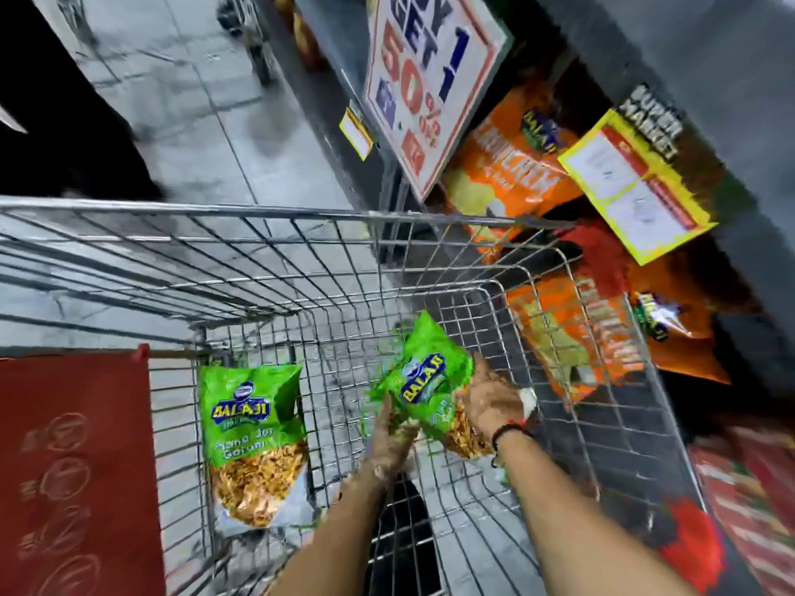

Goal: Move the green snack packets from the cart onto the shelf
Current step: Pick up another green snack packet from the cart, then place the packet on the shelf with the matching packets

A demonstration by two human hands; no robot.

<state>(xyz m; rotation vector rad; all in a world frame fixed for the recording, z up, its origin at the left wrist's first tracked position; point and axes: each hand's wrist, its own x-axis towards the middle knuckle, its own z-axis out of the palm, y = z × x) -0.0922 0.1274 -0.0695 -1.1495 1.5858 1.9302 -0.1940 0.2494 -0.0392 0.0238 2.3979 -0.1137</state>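
Inside the wire cart [301, 268], toward its right half, both hands are closed on one green Balaji snack packet [423, 380]: the left hand [389, 438] takes the lower left edge and the right hand [490, 402] wraps the right side near the bottom, so the packet is supported at two points and stays tilted with its printed face up and its top corner aimed toward the shelf side. This two-handed hold appears intended to keep the soft, air-filled bag from folding or slipping; motion blur around the hands prevents a clear reading of individual finger positions. The packet seems to be clear of the basket floor, though contact with the mesh cannot be ruled out. A second green packet [256, 440] lies flat on the basket floor at the left, just beside the red child-seat flap [73, 466], label upward and well apart from the hands; it remains to be moved. The shelf [645, 36] stands to the right of the cart, with orange snack bags [512, 165] stocked behind a "Buy 1 Get 1 50% off" sign [430, 79] and a yellow price tag [636, 182]. The cart is parked close against the shelf, which shortens the transfer. Judged from this layout, the current step is the lift of the held packet, and the next move calls for raising it over the right basket wall without snagging the wire.
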